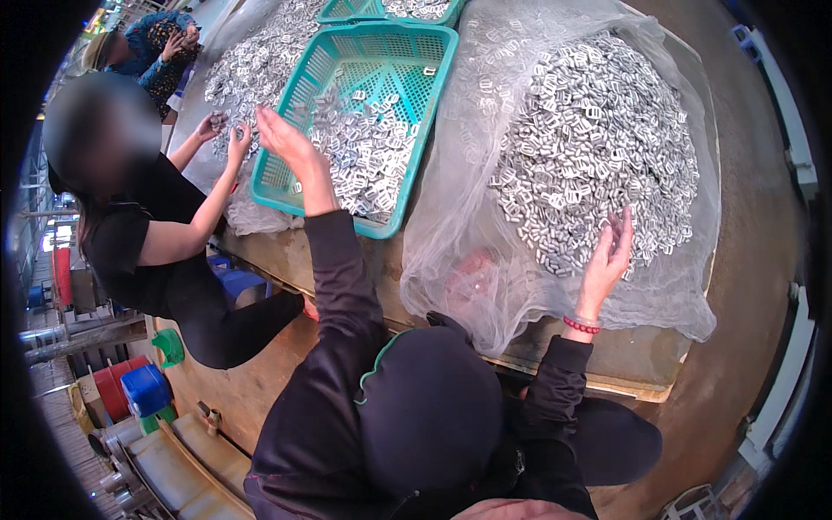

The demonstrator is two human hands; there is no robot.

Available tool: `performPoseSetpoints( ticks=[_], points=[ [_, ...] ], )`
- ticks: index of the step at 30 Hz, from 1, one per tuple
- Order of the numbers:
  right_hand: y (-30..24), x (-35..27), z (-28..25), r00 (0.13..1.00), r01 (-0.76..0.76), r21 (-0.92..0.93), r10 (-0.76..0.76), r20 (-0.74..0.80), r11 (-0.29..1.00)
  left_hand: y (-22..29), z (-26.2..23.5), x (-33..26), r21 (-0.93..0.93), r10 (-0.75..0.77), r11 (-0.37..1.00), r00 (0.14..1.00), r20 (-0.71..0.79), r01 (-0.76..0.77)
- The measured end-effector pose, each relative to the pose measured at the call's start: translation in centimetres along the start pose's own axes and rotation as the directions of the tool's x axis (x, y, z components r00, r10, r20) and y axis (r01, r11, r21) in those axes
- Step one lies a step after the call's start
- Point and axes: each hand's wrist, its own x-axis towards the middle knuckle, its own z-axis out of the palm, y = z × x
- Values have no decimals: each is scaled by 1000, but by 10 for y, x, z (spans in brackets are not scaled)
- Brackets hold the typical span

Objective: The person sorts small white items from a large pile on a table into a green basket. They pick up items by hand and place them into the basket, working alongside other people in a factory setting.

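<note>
A blue container (146,390) stands beside a red drum (109,388), with a green plastic item (170,347) nearby.

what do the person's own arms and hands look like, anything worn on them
Long black sleeves, creased with a slight sheen, reach the wrists and end in dark cuffs. The left hand and right hand are ungloved; a red beaded bracelet circles the right wrist.

Through a head-worn fisheye, the counter (374,265) is viewed closely and steeply from above, with the floor (756,225) beside it also taken in.
</note>
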Motion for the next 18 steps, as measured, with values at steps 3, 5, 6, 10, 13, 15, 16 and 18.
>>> performPoseSetpoints(
  ticks=[3,5,6,10,13,15,16,18],
  points=[
    [7,-8,7,997,15,-65,-10,80,998,-4,19,-62,-74,-2,997,958,287,25],
    [6,-14,16,990,17,-91,-4,142,996,-7,53,-127,-172,-106,938,719,687,302],
    [4,-16,22,985,39,-89,-23,169,995,-11,73,-159,-161,-70,893,484,872,420],
    [-6,-17,38,973,57,-76,-38,228,995,-48,128,-256,304,-593,-53,-275,757,951],
    [-6,-15,35,978,30,-26,-24,206,999,-115,136,-238,-104,-740,-296,-159,653,950],
    [2,-12,31,983,-28,46,19,181,999,-150,131,-216,-238,-864,56,167,476,970],
    [7,-12,28,983,-82,91,65,174,992,-162,129,-207,-59,-806,444,427,410,894],
    [20,-11,25,984,-116,112,99,147,987,-171,117,-194,310,-468,880,769,435,360]
  ],
)
